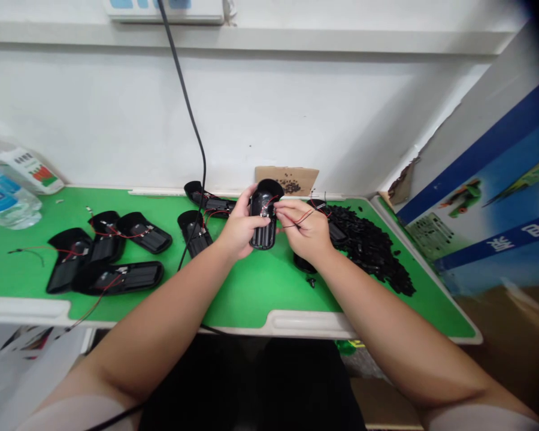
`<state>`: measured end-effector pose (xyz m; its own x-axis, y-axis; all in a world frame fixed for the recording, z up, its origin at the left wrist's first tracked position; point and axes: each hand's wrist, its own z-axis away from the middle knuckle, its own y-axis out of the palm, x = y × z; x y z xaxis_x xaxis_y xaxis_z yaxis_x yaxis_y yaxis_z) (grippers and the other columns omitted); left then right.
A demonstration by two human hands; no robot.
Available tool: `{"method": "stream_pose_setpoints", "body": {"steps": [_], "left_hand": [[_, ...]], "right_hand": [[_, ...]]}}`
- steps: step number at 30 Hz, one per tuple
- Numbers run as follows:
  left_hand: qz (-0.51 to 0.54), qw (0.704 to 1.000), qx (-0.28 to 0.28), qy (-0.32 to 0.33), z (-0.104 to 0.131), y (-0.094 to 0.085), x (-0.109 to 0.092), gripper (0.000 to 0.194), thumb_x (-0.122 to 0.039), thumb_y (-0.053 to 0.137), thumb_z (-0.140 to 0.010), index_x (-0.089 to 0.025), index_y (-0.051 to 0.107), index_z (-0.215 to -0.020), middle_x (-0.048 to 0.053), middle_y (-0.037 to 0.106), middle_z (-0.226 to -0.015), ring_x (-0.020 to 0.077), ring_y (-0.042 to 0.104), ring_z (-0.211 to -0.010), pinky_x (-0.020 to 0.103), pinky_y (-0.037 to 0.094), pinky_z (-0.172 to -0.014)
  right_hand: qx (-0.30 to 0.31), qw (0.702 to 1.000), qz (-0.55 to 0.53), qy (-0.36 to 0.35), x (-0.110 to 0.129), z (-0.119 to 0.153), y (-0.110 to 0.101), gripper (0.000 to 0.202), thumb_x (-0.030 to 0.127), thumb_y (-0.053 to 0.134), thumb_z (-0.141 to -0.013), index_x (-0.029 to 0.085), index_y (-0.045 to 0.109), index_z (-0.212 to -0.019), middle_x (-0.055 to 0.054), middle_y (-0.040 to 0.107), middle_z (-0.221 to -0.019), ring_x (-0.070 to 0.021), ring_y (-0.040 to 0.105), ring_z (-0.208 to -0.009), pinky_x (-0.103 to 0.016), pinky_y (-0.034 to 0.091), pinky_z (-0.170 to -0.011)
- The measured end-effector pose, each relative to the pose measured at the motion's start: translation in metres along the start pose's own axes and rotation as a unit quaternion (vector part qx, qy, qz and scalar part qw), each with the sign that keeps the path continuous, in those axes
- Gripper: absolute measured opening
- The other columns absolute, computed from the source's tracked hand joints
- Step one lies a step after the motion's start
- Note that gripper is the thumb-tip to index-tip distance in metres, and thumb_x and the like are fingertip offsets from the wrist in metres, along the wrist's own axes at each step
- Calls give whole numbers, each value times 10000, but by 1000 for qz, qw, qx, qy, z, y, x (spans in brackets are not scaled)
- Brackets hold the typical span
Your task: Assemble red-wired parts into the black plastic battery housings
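Left of the heap (377, 251), a black casing (263, 237) is clamped by the left hand (241, 232), thin wires (303, 217) pinched by the right hand (309, 232), easily torn loose if tugged hard.

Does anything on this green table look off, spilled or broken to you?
Nothing looks clearly broken. One small black bit lies apart from the loose black heap, as if strayed. At left, the nearest black housing has thin wires trailing to the table's front edge, where they might snag.
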<state>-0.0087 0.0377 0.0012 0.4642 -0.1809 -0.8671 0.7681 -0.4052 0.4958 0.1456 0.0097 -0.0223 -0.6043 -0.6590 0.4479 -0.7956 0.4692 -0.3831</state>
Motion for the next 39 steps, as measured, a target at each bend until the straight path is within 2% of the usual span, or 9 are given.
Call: {"method": "stream_pose_setpoints", "body": {"steps": [4, 9, 14, 18, 22, 27, 39], "left_hand": [[11, 1000, -5, -15, 0, -1, -1, 931, -22, 674, -549, -337, 386, -1376, 43, 597, -1138, 210, 643, -837, 434, 568, -744], [22, 1000, -1, -19, 2, -3, -2, 888, -21, 672, -549, -313, 434, -1353, 45, 593, -1166, 205, 650, -859, 412, 573, -758], [35, 999, 14, -27, 2, -5, -2, 869, -27, 672, -562, -329, 440, -1344, 49, 588, -1153, 218, 656, -855, 443, 587, -724], [47, 997, 2, -54, 4, -3, -6, 852, -2, 655, -546, -322, 455, -1310, 43, 604, -1097, 228, 665, -813, 446, 588, -678], [49, 996, 5, -78, 5, -2, -9, 781, -17, 658, -558, -299, 481, -1264, 36, 619, -1030, 210, 665, -732, 431, 588, -640], [51, 994, 19, -91, 4, -5, -6, 762, -29, 662, -569, -312, 490, -1255, 25, 611, -995, 190, 653, -730, 433, 595, -647], [50, 990, 51, -121, 7, -7, -14, 703, -25, 654, -596, -280, 476, -1226, 23, 611, -944, 179, 648, -705, 402, 593, -616]], "right_hand": [[-15, 999, 16, -28, -3, 0, 1, 154, 234, 575, -898, 252, 729, -901, -74, 689, -1057, -199, 657, -982, -385, 554, -876], [1, 1000, 5, -6, -3, 2, 4, 178, 239, 554, -916, 251, 731, -933, -68, 714, -1007, -181, 686, -869, -359, 588, -787], [-1, 999, 23, -35, -6, 2, 5, 190, 221, 556, -915, 254, 735, -971, -69, 734, -1033, -193, 700, -929, -372, 590, -836], [-1, 998, 12, -57, -7, 2, 5, 190, 199, 565, -905, 253, 737, -964, -75, 737, -1029, -198, 703, -944, -381, 594, -847], [1, 997, 1, -72, -9, 3, 3, 199, 177, 582, -890, 260, 737, -982, -67, 737, -1044, -203, 706, -958, -383, 595, -858], [20, 995, -3, -93, -12, 3, 0, 232, 138, 588, -877, 264, 728, -1012, -63, 732, -1070, -198, 701, -978, -378, 587, -878], [40, 994, -60, -83, -9, -3, -5, 163, 147, 587, -898, 217, 731, -930, -79, 742, -989, -170, 715, -884, -329, 615, -784]]}}
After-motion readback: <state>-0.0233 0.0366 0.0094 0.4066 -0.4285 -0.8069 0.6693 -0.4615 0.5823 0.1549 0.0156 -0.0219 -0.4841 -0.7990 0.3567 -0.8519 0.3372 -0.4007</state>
